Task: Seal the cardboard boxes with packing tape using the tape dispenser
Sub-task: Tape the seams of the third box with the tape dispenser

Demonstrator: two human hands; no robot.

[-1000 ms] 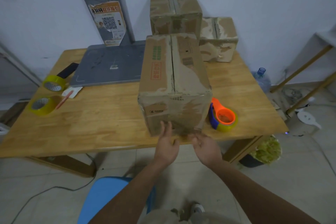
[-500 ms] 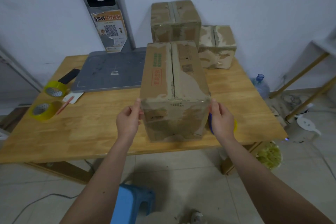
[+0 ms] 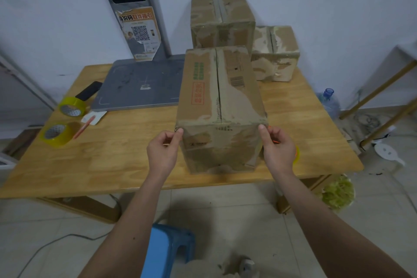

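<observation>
The wooden table (image 3: 112, 165) runs across in front of me, and the long cardboard box (image 3: 220, 106) stands on it near the front edge, its top seam running straight away from me. Two more boxes (image 3: 222, 19) sit behind it against the wall.

My left hand (image 3: 163, 152) is at the box's near left top corner, fingers curled in, thumb and forefinger touching the corner edge; whether they actually pinch the cardboard I cannot tell. My right hand (image 3: 277, 149) is at the near right top corner in the same way, fingers loosely curled, thumb tip against the edge. Both forearms reach up from below me, palms turned inward toward the box, which lies between them.

The tape dispenser (image 3: 297, 156) lies on the table just behind my right hand, only a sliver of yellow and orange showing. Two yellow tape rolls (image 3: 57, 134) sit far off at the table's left end.
</observation>
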